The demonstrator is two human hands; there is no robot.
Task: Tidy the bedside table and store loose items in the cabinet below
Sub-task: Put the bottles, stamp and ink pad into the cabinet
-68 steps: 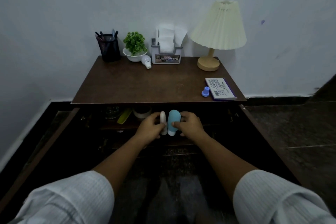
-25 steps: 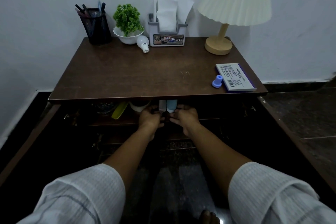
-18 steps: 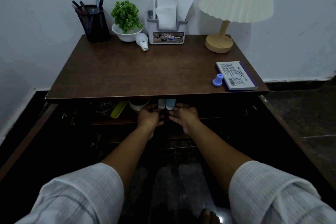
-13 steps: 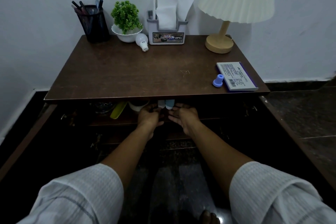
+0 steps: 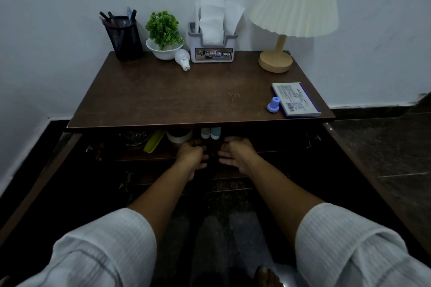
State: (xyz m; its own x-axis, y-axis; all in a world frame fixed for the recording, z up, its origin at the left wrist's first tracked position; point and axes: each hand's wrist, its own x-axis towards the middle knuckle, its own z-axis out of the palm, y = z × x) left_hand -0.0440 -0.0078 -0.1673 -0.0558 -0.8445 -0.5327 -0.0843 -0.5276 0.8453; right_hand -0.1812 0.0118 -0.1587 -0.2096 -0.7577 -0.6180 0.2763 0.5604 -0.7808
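Note:
A white bottle (image 5: 205,133) and a blue bottle (image 5: 215,133) stand side by side on the cabinet shelf (image 5: 163,154), mostly hidden under the brown table top (image 5: 186,95). My left hand (image 5: 191,154) and my right hand (image 5: 235,152) hover just in front of them, fingers loosely curled, holding nothing. On the table top lie a light bulb (image 5: 183,58), a small blue cap (image 5: 273,104) and a flat white-and-purple box (image 5: 295,99).
At the back stand a black pen holder (image 5: 123,37), a potted plant (image 5: 164,36), a tissue holder (image 5: 212,42) and a lamp (image 5: 289,16). On the shelf are a yellow-green item (image 5: 153,141), a white cup (image 5: 179,137) and a glass object (image 5: 134,138). Both cabinet doors hang open.
Both hands carried the two bottles onto the shelf, let go of them and drew back a little. The view also rose and moved closer to the table.

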